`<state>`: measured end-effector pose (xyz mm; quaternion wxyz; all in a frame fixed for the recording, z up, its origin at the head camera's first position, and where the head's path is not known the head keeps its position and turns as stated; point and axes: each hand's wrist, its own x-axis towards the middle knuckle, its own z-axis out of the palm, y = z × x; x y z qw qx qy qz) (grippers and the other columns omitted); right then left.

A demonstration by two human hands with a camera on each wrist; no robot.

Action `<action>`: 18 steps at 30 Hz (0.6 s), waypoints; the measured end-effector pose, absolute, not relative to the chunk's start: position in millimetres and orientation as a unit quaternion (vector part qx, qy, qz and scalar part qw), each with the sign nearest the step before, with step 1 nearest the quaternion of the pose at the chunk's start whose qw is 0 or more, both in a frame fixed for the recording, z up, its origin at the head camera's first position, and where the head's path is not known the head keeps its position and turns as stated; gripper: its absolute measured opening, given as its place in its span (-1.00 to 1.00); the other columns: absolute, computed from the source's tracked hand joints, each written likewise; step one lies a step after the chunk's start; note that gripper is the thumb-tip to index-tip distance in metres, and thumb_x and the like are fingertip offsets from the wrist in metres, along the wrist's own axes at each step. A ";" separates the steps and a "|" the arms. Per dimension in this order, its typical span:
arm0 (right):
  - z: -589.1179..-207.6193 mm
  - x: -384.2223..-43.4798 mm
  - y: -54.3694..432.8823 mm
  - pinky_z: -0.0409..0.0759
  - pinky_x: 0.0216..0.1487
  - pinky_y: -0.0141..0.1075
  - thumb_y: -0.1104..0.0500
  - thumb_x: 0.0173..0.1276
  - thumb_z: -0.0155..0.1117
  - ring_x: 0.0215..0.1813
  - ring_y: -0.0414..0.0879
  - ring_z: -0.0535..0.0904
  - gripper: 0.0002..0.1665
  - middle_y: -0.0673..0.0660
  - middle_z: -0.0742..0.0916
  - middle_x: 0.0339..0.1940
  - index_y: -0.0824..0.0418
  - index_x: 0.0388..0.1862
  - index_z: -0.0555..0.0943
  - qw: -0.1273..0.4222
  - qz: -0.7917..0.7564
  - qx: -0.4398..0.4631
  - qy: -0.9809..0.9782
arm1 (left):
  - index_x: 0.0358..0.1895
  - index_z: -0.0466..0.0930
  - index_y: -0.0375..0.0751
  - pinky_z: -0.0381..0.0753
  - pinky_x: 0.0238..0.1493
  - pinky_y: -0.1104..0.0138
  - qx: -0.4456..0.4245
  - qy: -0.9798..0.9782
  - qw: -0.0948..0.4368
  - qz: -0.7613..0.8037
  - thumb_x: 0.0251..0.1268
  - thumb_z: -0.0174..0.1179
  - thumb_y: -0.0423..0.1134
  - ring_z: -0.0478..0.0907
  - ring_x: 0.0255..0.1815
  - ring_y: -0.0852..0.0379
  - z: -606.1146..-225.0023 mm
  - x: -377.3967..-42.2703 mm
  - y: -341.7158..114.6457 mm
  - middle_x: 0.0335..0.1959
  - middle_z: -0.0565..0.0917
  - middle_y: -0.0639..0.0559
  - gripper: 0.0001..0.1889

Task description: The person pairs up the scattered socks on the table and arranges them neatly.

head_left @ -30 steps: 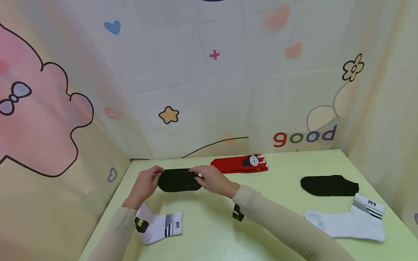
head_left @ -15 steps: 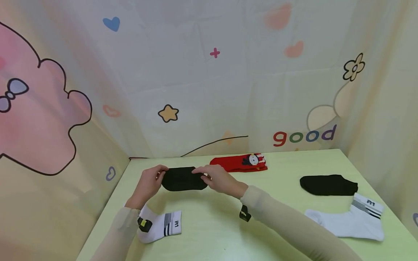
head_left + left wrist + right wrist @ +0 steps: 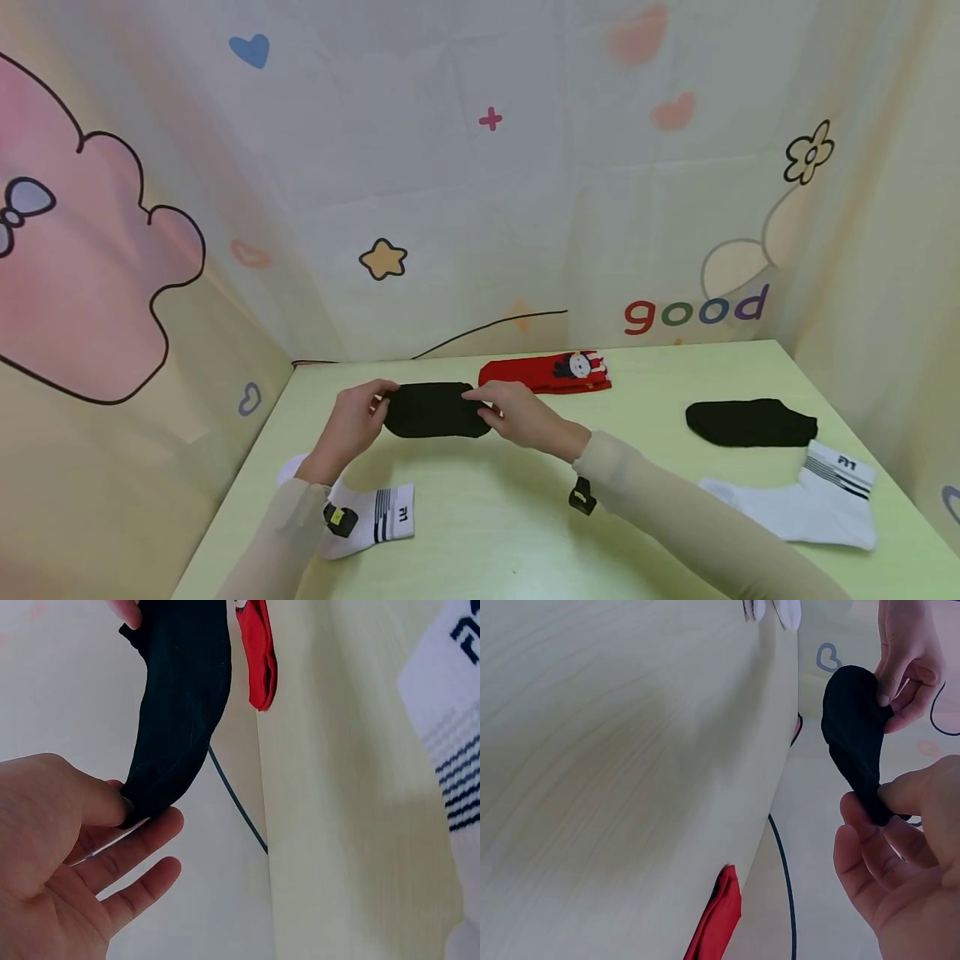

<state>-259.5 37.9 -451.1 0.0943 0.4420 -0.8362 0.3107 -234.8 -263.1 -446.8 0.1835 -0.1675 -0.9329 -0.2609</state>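
Observation:
A black ankle sock [image 3: 435,410] hangs stretched between both hands, raised above the table. My left hand [image 3: 354,423] pinches its left end between thumb and fingers; in the left wrist view the thumb presses the dark cloth [image 3: 176,705] while other fingers spread below. At the opposite end, my right hand [image 3: 521,414] pinches the sock, which the right wrist view shows gripped at its lower corner [image 3: 877,810]. Under the left forearm lies a white sock [image 3: 386,515] with black stripes, partly covered by the wrist.
Behind the hands, a folded red sock [image 3: 543,375] with a cartoon figure lies near the table's back edge. Another black sock [image 3: 750,423] rests at the right, with a white striped sock [image 3: 817,508] just in front. A printed curtain [image 3: 480,183] surrounds the pale table [image 3: 495,533].
Both hands have moved a little to the right, carrying the black sock along between them. The socks on the table stay where they were.

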 end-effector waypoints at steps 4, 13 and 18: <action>-452.0 -254.3 47.5 0.65 -0.19 -0.40 0.39 0.39 0.35 -0.28 -0.14 0.61 -0.56 0.20 0.76 0.01 0.34 0.25 0.64 0.079 0.322 0.441 -0.834 | 0.05 0.70 -0.33 0.65 -0.30 0.23 -0.166 -0.934 0.169 -0.269 0.34 0.23 -0.54 0.62 -0.32 0.08 -451.4 -232.8 -257.3 -0.11 0.76 -0.15 -0.74; -455.8 -245.1 69.5 0.65 -0.22 -0.40 0.37 0.37 0.39 -0.26 -0.15 0.64 -0.55 0.19 0.76 0.07 0.33 0.24 0.64 0.081 0.311 0.437 -0.840 | 0.05 0.71 -0.28 0.63 -0.35 0.32 -0.180 -0.928 0.167 -0.280 0.35 0.22 -0.55 0.61 -0.36 0.15 -456.2 -229.0 -243.3 -0.08 0.76 -0.11 -0.73; -457.4 -242.1 80.7 0.66 -0.22 -0.37 0.34 0.38 0.40 -0.27 -0.18 0.64 -0.56 0.17 0.77 0.05 0.34 0.23 0.65 0.081 0.312 0.436 -0.840 | 0.06 0.71 -0.28 0.64 -0.33 0.34 -0.190 -0.925 0.153 -0.290 0.36 0.21 -0.56 0.60 -0.35 0.16 -455.0 -226.3 -231.5 -0.05 0.76 -0.11 -0.72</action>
